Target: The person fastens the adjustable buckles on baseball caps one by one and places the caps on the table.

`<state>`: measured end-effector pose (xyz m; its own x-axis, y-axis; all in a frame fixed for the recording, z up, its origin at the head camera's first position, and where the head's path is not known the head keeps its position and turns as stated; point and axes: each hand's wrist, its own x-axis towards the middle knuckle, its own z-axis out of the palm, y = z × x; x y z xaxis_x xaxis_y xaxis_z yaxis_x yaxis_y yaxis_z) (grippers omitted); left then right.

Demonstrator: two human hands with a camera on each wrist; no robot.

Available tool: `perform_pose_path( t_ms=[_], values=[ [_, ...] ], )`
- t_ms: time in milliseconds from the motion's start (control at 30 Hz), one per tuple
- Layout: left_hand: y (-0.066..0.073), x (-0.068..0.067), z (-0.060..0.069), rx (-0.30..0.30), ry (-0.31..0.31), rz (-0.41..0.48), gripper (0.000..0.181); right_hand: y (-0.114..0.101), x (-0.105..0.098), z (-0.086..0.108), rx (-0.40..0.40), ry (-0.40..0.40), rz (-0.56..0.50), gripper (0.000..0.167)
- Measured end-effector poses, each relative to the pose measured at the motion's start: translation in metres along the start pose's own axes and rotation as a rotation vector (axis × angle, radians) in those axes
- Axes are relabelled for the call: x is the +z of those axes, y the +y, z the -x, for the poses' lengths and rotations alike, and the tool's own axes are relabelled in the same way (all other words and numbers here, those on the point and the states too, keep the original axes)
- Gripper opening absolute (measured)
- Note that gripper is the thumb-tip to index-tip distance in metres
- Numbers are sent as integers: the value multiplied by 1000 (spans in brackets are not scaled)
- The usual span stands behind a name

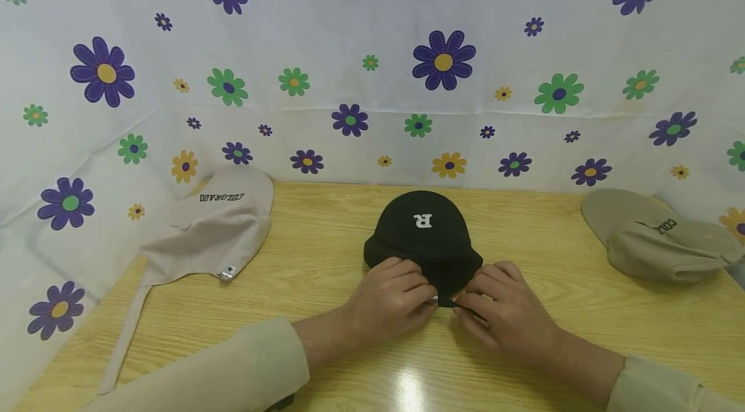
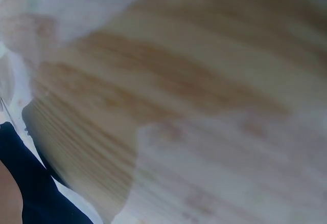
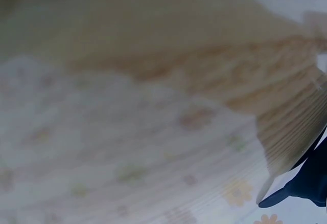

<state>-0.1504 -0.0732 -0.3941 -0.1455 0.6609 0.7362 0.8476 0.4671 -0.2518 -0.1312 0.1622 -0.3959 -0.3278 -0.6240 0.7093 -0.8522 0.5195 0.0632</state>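
Note:
A black cap (image 1: 421, 231) with a white letter R lies at the middle of the wooden table in the head view, its near edge toward the person. My left hand (image 1: 391, 295) grips the cap's near edge on the left side, fingers curled. On the other side my right hand (image 1: 505, 308) pinches a thin black strap (image 1: 447, 301) at the same edge. A small white patch shows between the hands. In the left wrist view, dark fabric of the cap (image 2: 30, 183) fills the lower left corner; in the right wrist view, dark cap fabric (image 3: 309, 180) shows at lower right.
To the left lies a pale pinkish cap (image 1: 233, 231) with COLORADO lettering, its long strap (image 1: 125, 341) reaching toward the near edge. At right sits a khaki cap (image 1: 658, 244). A flower-printed cloth (image 1: 372, 24) hangs behind the table (image 1: 314, 224).

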Motion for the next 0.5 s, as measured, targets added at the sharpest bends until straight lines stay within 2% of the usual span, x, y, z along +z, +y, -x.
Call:
perform_pose_path(
  t_ms=[500],
  values=[
    [1, -1, -1, -13, -21, -12, 5, -1, -1, -1, 2, 4, 3, 37]
  ],
)
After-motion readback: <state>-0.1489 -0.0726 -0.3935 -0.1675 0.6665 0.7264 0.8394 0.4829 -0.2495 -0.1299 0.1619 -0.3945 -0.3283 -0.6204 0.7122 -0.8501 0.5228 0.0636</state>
